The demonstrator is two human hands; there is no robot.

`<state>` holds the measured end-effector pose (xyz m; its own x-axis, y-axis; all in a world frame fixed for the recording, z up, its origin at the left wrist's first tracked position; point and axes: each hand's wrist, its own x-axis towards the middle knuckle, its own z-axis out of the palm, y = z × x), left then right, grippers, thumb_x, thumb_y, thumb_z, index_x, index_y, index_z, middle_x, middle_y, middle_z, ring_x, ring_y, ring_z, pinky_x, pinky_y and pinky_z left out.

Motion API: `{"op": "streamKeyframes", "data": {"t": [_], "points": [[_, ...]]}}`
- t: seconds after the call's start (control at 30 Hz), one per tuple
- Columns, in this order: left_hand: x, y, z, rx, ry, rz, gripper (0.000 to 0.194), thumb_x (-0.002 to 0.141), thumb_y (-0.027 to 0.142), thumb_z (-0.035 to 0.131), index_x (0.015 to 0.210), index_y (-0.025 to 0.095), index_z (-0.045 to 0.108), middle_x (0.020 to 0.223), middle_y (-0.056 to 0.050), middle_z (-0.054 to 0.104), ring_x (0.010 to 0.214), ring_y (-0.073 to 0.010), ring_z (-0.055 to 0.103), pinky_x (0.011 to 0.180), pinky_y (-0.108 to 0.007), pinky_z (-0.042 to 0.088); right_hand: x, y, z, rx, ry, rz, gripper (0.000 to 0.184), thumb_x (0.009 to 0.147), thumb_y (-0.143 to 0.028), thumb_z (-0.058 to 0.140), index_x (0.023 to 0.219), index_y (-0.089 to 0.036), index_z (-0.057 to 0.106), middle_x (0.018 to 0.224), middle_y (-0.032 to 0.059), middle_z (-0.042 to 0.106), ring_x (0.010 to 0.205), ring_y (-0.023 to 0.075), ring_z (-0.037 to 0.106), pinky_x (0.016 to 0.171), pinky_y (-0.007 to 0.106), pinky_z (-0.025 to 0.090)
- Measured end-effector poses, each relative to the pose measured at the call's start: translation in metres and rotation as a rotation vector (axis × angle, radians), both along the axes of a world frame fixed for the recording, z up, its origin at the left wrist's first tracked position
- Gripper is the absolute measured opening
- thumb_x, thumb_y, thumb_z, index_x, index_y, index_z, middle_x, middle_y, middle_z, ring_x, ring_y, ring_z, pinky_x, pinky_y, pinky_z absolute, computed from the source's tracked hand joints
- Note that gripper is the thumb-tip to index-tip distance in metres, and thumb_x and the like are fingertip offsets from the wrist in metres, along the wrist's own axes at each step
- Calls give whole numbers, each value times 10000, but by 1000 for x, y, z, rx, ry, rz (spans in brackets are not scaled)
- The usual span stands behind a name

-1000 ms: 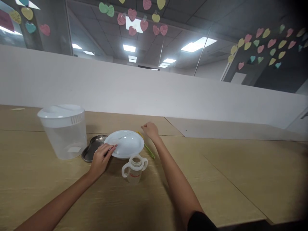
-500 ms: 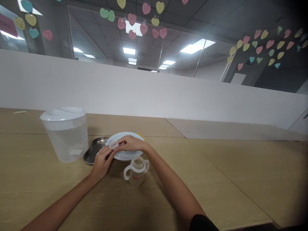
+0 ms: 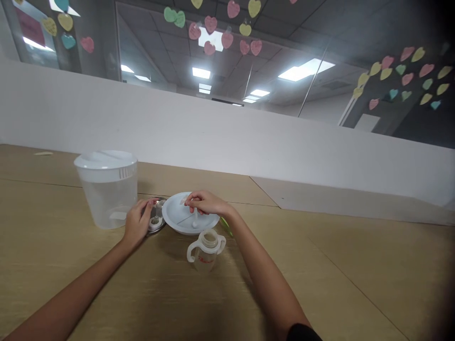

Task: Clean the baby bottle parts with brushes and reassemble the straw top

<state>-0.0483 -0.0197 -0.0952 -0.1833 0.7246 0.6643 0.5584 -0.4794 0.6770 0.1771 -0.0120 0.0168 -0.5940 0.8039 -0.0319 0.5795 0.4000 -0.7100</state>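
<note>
My left hand (image 3: 137,219) reaches over the metal kidney-shaped tray (image 3: 153,233), its thumb and fingers closed together near the far rim. A clear piece shows beside those fingertips; whether they grip it I cannot tell. A white ring (image 3: 155,224) lies in the tray. Over the white bowl (image 3: 173,222), my right hand (image 3: 206,202) pinches a small translucent piece (image 3: 183,201) at its left side. A thin stick and a small white part (image 3: 195,224) lie in the bowl. Nearer me stands an uncapped baby bottle (image 3: 206,255) with two white handles, upright and touched by neither hand.
A lidded clear plastic bucket (image 3: 108,201) stands left of the tray. Something thin and green (image 3: 226,226) lies right of the bowl, partly behind my right forearm. A pale strip (image 3: 43,153) lies far left. A white wall (image 3: 199,137) rises behind the table.
My hands were together at a clear ring over the bowl's left edge; they have parted. The left moved left over the tray, the right stayed over the bowl. The view has shifted slightly.
</note>
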Motion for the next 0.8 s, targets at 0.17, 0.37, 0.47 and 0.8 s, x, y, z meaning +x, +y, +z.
{"op": "streamKeyframes", "data": {"t": [0.17, 0.37, 0.47, 0.8], "points": [[-2, 5, -5, -100, 14, -4, 391, 848, 406, 389, 1005, 151, 641, 956, -80, 685, 895, -227, 616, 823, -355, 463, 5, 6, -3, 82, -160, -34, 195, 806, -236, 534, 837, -123, 690, 601, -22, 561, 518, 60, 415, 492, 168, 320], [-2, 7, -7, -143, 77, -43, 331, 768, 288, 412, 967, 154, 641, 904, -79, 693, 852, -227, 633, 799, -375, 481, 8, 13, -11, 92, -357, -92, 117, 720, -168, 606, 661, -131, 700, 535, -18, 571, 546, 89, 462, 533, 194, 321], [-2, 7, -7, -147, 120, -44, 326, 734, 247, 411, 949, 161, 640, 903, -76, 688, 848, -223, 626, 796, -376, 478, 6, 15, -18, 62, -425, -98, 137, 681, -147, 635, 547, -134, 661, 475, -19, 541, 505, 89, 451, 509, 200, 313], [-2, 9, -10, -119, 223, -46, 383, 692, 233, 461, 1038, 180, 617, 927, -69, 672, 833, -218, 612, 782, -371, 490, 1, 17, -31, -91, -299, -50, 113, 763, -177, 569, 739, -135, 672, 544, -33, 569, 403, 51, 455, 421, 168, 356]]}}
